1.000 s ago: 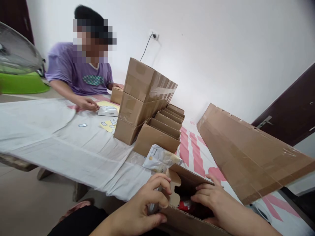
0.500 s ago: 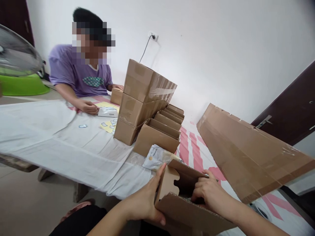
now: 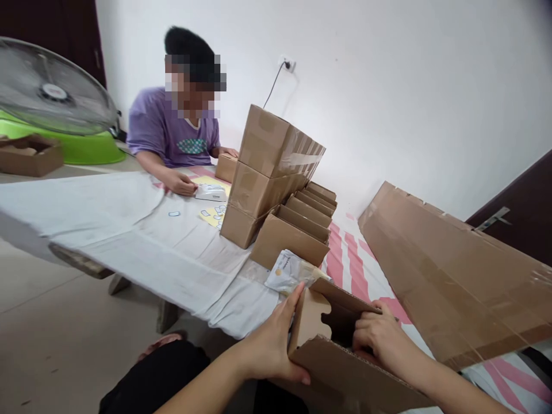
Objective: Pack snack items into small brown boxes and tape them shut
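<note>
A small open cardboard box (image 3: 340, 368) sits at the near table edge in front of me. My left hand (image 3: 271, 345) grips its left side, thumb under the near flap and fingers up along the side flap. My right hand (image 3: 382, 339) curls over the box's far rim with its fingers reaching inside; what they touch is hidden. A white packet (image 3: 288, 271) lies just beyond the box.
Stacked taped cartons (image 3: 267, 172) and a row of open boxes (image 3: 297, 230) stand mid-table on a white cloth (image 3: 129, 230). A large flat carton (image 3: 452, 270) leans at the right. Another person (image 3: 181, 132) sits across, with small labels (image 3: 213, 214). A fan (image 3: 52, 86) stands left.
My left hand moved from inside the box to grip its left side, and the near flap came up. The view shifted, so the scene slid right.
</note>
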`<state>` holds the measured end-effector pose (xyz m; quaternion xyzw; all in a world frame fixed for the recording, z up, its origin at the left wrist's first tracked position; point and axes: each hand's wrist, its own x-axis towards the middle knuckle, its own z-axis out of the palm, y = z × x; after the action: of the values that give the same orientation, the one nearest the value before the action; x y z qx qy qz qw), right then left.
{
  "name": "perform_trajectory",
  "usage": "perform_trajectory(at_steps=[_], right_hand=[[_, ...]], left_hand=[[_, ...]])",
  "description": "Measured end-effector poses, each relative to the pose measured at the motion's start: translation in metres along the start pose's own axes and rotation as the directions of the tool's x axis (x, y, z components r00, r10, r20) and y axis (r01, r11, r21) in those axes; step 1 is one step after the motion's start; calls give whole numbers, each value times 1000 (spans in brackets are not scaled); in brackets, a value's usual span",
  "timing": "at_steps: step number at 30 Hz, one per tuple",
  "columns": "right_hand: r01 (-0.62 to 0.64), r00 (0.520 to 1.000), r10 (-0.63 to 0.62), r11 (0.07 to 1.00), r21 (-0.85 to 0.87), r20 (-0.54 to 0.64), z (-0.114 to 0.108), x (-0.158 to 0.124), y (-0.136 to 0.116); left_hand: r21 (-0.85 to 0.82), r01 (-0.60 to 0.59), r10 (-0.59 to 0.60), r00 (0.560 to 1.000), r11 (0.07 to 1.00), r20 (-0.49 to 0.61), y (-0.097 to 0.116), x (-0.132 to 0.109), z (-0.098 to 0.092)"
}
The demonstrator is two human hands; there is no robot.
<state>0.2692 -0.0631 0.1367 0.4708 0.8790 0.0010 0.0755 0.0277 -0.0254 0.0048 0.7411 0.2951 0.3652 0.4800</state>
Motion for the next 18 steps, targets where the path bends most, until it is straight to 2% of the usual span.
perform_trajectory(at_steps=[5,11,16,18], right_hand=[[20,987,-19,1000,6,-157,5,-5,5],[71,939,-34,993,95,-342,5,-9,8],[47,861,30,989,138,-508,-6,-9,13],[49,797,26,993,107,-603,-17,-9,19]], left_hand=[[10,-15,15,1000,1000,-6,-2,2,-2],[35,-60,61,998,998,-26,-5,5,-4],[27,-110,112,990,994,-81,-7,6,-8],[44,-107,112,986,993,-121,-9,7,-13]])
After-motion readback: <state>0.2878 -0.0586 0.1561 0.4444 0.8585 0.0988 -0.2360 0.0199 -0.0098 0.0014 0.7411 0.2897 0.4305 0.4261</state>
